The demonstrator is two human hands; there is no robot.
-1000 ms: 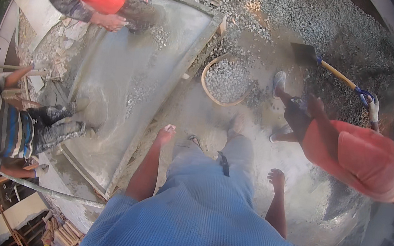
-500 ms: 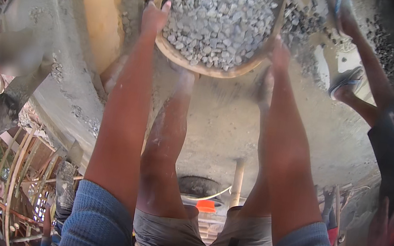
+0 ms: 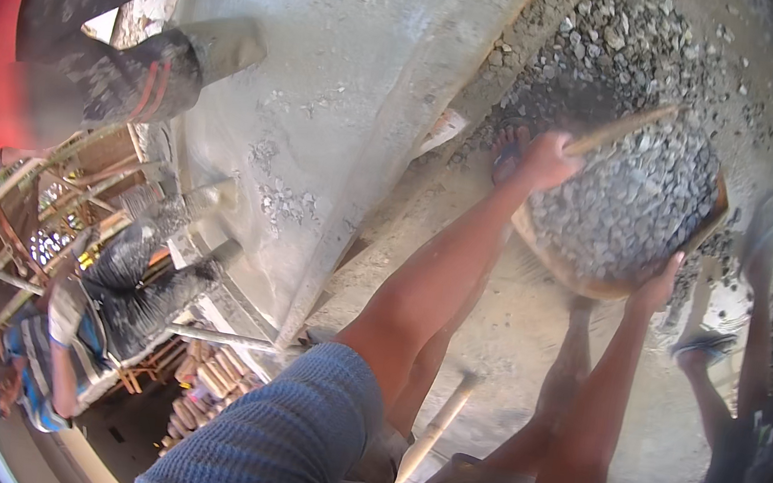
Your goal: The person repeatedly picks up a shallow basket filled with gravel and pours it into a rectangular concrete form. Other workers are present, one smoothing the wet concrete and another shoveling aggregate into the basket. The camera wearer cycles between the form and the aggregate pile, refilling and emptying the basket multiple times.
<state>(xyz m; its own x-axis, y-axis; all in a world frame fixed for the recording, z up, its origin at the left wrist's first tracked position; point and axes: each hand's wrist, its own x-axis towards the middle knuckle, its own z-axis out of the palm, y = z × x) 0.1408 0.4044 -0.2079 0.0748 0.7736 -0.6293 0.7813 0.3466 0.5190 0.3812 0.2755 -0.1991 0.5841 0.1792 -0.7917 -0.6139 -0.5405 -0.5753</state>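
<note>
A scoop-shaped basket with a tan rim (image 3: 556, 265) is filled with grey gravel (image 3: 631, 202). I hold it in front of me, right of the view's middle, with both arms stretched out. My left hand (image 3: 553, 159) is closed round its left rim. On the near right side my right hand (image 3: 659, 283) grips the rim, its fingers partly hidden behind the edge. The basket sits askew in the view. A foot (image 3: 510, 150) in a dark sandal shows just beyond my left hand.
Loose gravel (image 3: 623, 38) lies beyond the basket. A concrete slab (image 3: 324, 124) rises to the left. One person in boots (image 3: 226, 46) stands at the upper left, another (image 3: 77, 336) lower down by sticks. A sandaled foot (image 3: 705, 348) is at right; a pole (image 3: 439, 427) stands near my legs.
My view has swung, so the slab and the people at left fill more of it. The loaded basket has shifted right in the picture and appears turned, still held in both hands.
</note>
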